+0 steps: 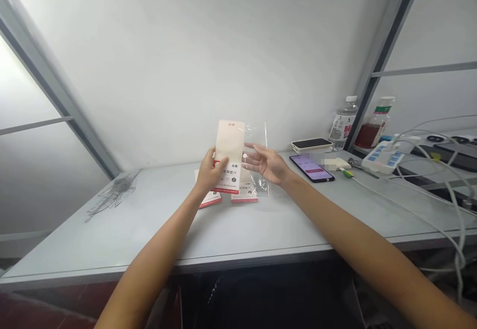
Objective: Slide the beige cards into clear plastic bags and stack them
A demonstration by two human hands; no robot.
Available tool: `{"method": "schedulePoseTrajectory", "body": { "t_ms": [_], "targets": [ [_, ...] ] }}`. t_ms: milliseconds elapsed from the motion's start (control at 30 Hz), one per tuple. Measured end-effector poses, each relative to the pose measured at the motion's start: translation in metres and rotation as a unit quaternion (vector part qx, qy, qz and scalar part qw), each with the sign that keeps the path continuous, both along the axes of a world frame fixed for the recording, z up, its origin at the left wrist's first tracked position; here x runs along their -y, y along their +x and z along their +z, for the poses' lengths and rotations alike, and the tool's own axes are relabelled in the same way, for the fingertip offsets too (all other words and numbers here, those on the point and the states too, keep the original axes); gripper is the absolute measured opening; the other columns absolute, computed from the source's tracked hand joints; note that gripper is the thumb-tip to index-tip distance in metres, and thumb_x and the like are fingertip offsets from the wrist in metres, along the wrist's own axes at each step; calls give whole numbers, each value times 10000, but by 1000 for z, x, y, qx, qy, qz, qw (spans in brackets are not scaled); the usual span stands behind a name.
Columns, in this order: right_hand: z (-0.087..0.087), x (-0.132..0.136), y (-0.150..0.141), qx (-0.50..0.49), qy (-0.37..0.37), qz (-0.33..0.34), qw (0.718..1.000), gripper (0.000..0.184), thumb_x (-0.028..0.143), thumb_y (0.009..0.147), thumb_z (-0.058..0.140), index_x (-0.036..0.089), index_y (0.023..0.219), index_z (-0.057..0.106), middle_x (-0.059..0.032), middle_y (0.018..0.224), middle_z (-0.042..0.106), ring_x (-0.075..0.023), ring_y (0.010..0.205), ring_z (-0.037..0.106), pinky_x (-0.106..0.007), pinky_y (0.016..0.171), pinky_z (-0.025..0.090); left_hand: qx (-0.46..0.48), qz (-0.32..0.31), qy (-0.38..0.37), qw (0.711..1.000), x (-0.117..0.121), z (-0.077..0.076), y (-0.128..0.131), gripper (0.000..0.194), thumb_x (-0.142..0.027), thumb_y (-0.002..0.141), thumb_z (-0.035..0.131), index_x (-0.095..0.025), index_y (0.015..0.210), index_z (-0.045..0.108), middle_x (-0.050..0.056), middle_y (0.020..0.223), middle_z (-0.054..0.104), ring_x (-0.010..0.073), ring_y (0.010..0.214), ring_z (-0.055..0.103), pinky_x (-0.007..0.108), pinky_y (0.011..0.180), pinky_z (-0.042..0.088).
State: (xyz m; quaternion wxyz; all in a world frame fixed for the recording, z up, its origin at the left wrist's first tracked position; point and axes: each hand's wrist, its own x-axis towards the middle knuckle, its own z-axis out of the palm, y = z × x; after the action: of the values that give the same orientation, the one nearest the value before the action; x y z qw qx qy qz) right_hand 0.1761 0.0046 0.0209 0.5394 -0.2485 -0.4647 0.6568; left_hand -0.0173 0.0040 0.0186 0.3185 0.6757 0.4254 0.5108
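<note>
My left hand (211, 172) grips a cream paper packet (230, 142) with a red band and dark printing, thumb on its front. The packet stands upright above the table. Just right of it is a clear plastic bag (264, 185), thin and partly see-through. My right hand (270, 164) is at the bag with its fingers stretched apart toward the packet; whether they are inside the bag or behind it I cannot tell. Below, two more red-edged packets lie on the table, a left packet (210, 200) and a right packet (244, 196), both partly covered.
On the right of the white table (149, 229) lie a lit phone (312, 168) and a second phone (312, 144). Behind them stand a water bottle (343, 125) and a bottle of dark liquid (372, 127). A power strip (387, 157) trails white cables. Dark strands (112, 195) lie left.
</note>
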Motion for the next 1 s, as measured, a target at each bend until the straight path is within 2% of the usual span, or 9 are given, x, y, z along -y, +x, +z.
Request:
{"method": "schedulePoseTrajectory", "body": {
  "t_ms": [133,300,533,633,800,1000],
  "targets": [
    [1,0,-1,17,-20,6,1000,272,322,900,420,194,1111,534,-78,941,694,-188,939,650,-392,883,494,-15,9,27,999,1,0,0,524,-429,768,555,-197,1224,442,63,1000,646,170,762,627,283,656,514],
    [1,3,-5,44,-15,9,999,278,334,912,394,199,1112,533,-81,976,689,-172,941,647,-366,883,494,-10,23,29,999,3,-1,-1,537,-434,768,555,-194,1233,435,61,947,649,166,741,621,281,658,509],
    [-4,2,-8,10,-29,-4,1000,184,277,872,500,204,1024,575,-47,854,700,-162,833,666,-332,830,513,71,-47,-29,996,11,3,2,595,-463,740,595,-201,1243,418,13,744,647,131,561,596,240,518,490],
    [-5,1,-7,-1,-21,3,1000,188,274,852,535,213,1023,585,-44,879,703,-164,838,664,-335,846,498,87,-59,-59,993,12,4,0,582,-472,722,619,-200,1209,453,30,792,665,139,582,611,242,517,493],
    [-8,-1,-8,-9,29,0,1000,177,267,784,630,223,956,631,-16,913,705,-160,887,650,-334,917,452,128,-130,-141,973,5,-1,-4,533,-437,659,696,-146,1078,540,94,879,680,195,681,647,304,584,520],
    [-10,2,-17,34,68,17,997,238,322,747,659,213,958,655,-41,985,695,-205,964,625,-384,939,424,157,-44,-128,978,3,-4,-4,530,-400,595,756,-155,1017,549,71,794,677,178,621,630,296,545,501]
  ]
}}
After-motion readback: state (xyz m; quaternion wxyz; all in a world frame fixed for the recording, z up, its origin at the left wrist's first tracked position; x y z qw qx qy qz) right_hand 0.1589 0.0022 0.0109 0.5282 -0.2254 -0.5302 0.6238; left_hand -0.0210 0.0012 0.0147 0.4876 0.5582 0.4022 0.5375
